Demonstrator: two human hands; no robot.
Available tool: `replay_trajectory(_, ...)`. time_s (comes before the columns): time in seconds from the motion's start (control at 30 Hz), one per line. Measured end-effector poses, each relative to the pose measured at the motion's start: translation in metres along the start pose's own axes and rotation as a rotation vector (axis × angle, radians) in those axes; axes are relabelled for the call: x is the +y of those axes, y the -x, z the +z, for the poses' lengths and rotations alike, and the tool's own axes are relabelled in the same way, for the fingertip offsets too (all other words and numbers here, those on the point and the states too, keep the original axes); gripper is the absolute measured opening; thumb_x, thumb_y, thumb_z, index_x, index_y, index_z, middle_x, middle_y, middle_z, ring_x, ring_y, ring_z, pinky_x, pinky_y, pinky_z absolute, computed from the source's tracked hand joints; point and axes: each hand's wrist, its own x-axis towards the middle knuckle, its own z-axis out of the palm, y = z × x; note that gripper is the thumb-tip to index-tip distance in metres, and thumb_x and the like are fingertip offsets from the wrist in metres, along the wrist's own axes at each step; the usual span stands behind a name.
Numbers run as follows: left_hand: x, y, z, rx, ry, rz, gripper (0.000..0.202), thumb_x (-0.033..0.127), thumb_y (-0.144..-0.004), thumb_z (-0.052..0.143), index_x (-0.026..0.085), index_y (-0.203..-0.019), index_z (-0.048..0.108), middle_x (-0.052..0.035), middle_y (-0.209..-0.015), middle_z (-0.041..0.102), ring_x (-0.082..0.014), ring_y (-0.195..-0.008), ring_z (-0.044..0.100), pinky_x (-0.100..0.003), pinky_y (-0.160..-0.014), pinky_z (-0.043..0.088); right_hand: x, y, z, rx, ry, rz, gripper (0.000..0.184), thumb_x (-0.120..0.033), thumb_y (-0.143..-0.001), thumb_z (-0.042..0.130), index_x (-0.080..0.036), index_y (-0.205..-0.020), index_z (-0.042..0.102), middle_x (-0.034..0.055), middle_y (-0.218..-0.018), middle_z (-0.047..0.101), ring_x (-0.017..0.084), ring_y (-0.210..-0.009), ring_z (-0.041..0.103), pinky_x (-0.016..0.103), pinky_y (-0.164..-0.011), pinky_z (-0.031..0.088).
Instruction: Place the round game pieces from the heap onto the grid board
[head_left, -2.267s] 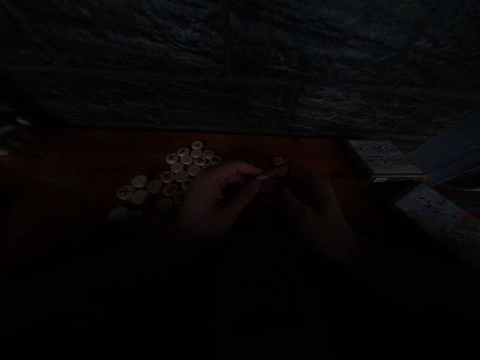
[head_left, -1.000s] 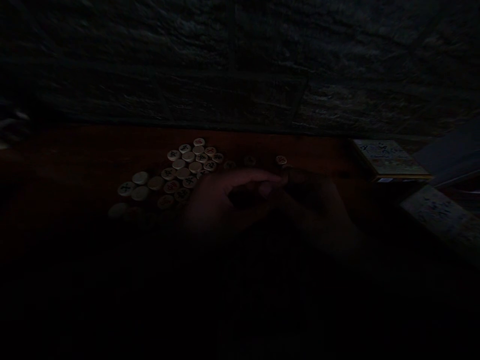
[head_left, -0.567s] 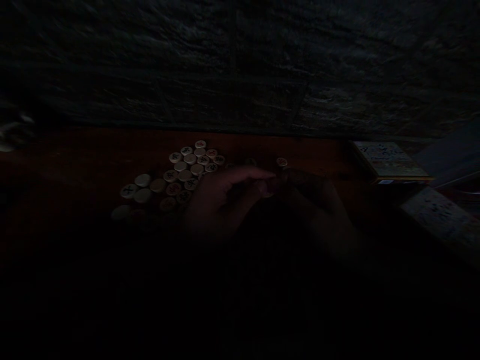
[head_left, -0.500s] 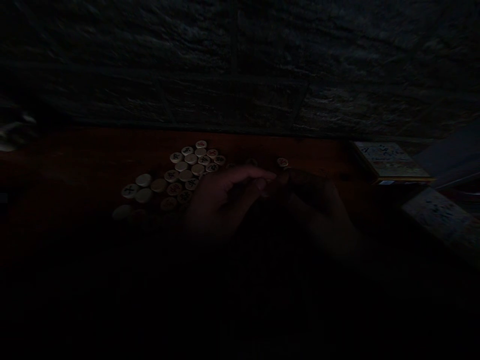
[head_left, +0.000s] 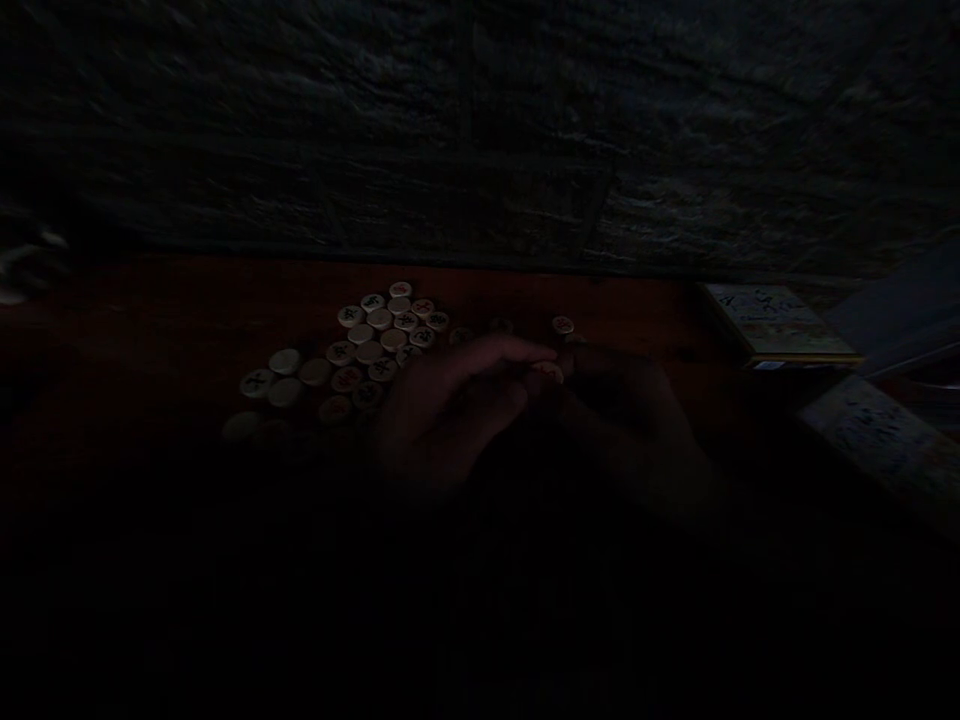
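In very dim light, a round Chinese chess piece with a red character [head_left: 549,371] is between the fingertips of my two hands. My left hand [head_left: 465,400] is curled, its thumb and forefinger closed at the piece's left side. My right hand [head_left: 626,405] is also closed, its fingertips at the piece's right side; shadow hides much of it. To the left lies a cluster of Chinese chess pieces [head_left: 369,352], some showing red or black characters, others blank sides. Just beyond my fingertips sits another red-marked piece [head_left: 562,325].
A reddish-brown wooden tabletop [head_left: 187,310] runs up to a dark stone-patterned wall [head_left: 465,180]. At the right lie a thick book or box [head_left: 780,320] and another patterned one [head_left: 874,435]. A pale object [head_left: 30,265], unclear in kind, is at the left edge.
The red-marked face of the piece between my hands has come into view; before, the fingers hid it. Both hands stay nearly in place.
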Motion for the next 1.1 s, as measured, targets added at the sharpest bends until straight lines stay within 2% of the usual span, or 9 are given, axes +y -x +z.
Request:
replay_trajectory(0.1,-0.0006,0.0003,-0.0004,-0.039,-0.038,0.026,0.03,0.017,-0.093,0.063,0.025,-0.121,0.073,0.0006,-0.1,0.082,-0.0188,-0.089,0.078,-0.029,-0.076,0.06,-0.0008,0.001,-0.0002,0.013,0.029,0.031,0.034,-0.051,-0.093,0.075,-0.02,-0.08,0.072,0.0003,-0.074,0.07,0.013,-0.066,0.063,0.024,-0.059,0.048)
replay_trajectory(0.2,-0.004,-0.0012,0.0003,-0.025,-0.137,0.08,0.031,0.016,-0.089,0.067,0.025,-0.118,0.071,0.0018,-0.092,0.081,-0.0179,-0.085,0.077,-0.029,-0.074,0.059,-0.0016,0.0016,-0.0002,0.034,0.025,0.055,0.038,-0.054,-0.092,0.075,-0.02,-0.077,0.071,-0.0008,-0.069,0.066,0.013,-0.063,0.059,0.025,-0.055,0.045)
replay_trajectory(0.43,-0.0064,-0.003,0.0045,0.031,-0.186,0.049,0.017,0.024,-0.091,0.071,0.025,-0.108,0.074,0.0028,-0.081,0.078,-0.0151,-0.069,0.072,-0.026,-0.06,0.053,0.0002,0.0003,0.0007,0.086,0.032,0.043,0.04,-0.056,-0.095,0.069,-0.021,-0.074,0.071,-0.0004,-0.069,0.067,0.015,-0.062,0.061,0.027,-0.057,0.046)
replay_trajectory(0.53,-0.0048,-0.0024,0.0051,0.049,-0.18,0.06,0.017,0.022,-0.092,0.07,0.025,-0.108,0.075,0.0021,-0.085,0.08,-0.0158,-0.075,0.075,-0.027,-0.065,0.056,0.0005,-0.0002,0.0003,0.065,0.036,0.032,0.039,-0.056,-0.094,0.071,-0.022,-0.076,0.071,-0.0006,-0.07,0.067,0.015,-0.064,0.062,0.027,-0.058,0.046)
replay_trajectory(0.63,-0.0054,-0.002,0.0052,0.045,-0.146,0.09,0.024,0.016,-0.091,0.07,0.026,-0.112,0.074,0.0014,-0.098,0.082,-0.0174,-0.089,0.077,-0.03,-0.079,0.06,0.0003,-0.0008,-0.0007,-0.005,0.037,0.02,0.036,-0.054,-0.091,0.076,-0.021,-0.078,0.071,-0.0002,-0.074,0.069,0.015,-0.069,0.065,0.027,-0.063,0.05)
replay_trajectory(0.7,-0.0069,-0.0016,0.0051,0.03,-0.118,0.097,0.026,0.014,-0.09,0.07,0.027,-0.112,0.073,0.0011,-0.105,0.082,-0.0179,-0.094,0.078,-0.03,-0.082,0.06,-0.0003,-0.0013,-0.001,-0.015,0.053,0.018,0.035,-0.054,-0.09,0.078,-0.021,-0.078,0.072,0.0,-0.074,0.07,0.016,-0.07,0.065,0.027,-0.065,0.051)
replay_trajectory(0.77,-0.0085,-0.0012,0.0051,0.019,-0.107,0.089,0.025,0.015,-0.09,0.071,0.027,-0.112,0.073,0.0014,-0.105,0.082,-0.0175,-0.092,0.078,-0.029,-0.079,0.061,-0.0016,-0.0014,-0.001,-0.01,0.066,0.024,0.035,-0.054,-0.09,0.078,-0.021,-0.079,0.073,0.0002,-0.074,0.071,0.016,-0.07,0.066,0.027,-0.063,0.05)
replay_trajectory(0.93,-0.0082,-0.0018,0.0052,0.057,-0.201,0.083,0.017,0.019,-0.09,0.073,0.027,-0.105,0.074,0.0039,-0.083,0.079,-0.0154,-0.072,0.074,-0.028,-0.066,0.055,-0.0053,-0.0007,0.001,0.056,0.022,0.05,0.037,-0.055,-0.094,0.072,-0.022,-0.076,0.076,-0.0006,-0.07,0.069,0.014,-0.062,0.063,0.026,-0.055,0.047)
replay_trajectory(1.1,-0.0059,-0.0034,0.0059,0.063,-0.174,0.055,0.011,0.022,-0.094,0.072,0.025,-0.103,0.075,0.0025,-0.091,0.082,-0.0163,-0.081,0.076,-0.028,-0.072,0.058,-0.0048,-0.0001,0.0023,0.086,-0.024,0.078,0.035,-0.051,-0.093,0.074,-0.023,-0.071,0.074,-0.0006,-0.07,0.069,0.015,-0.063,0.063,0.026,-0.055,0.049)
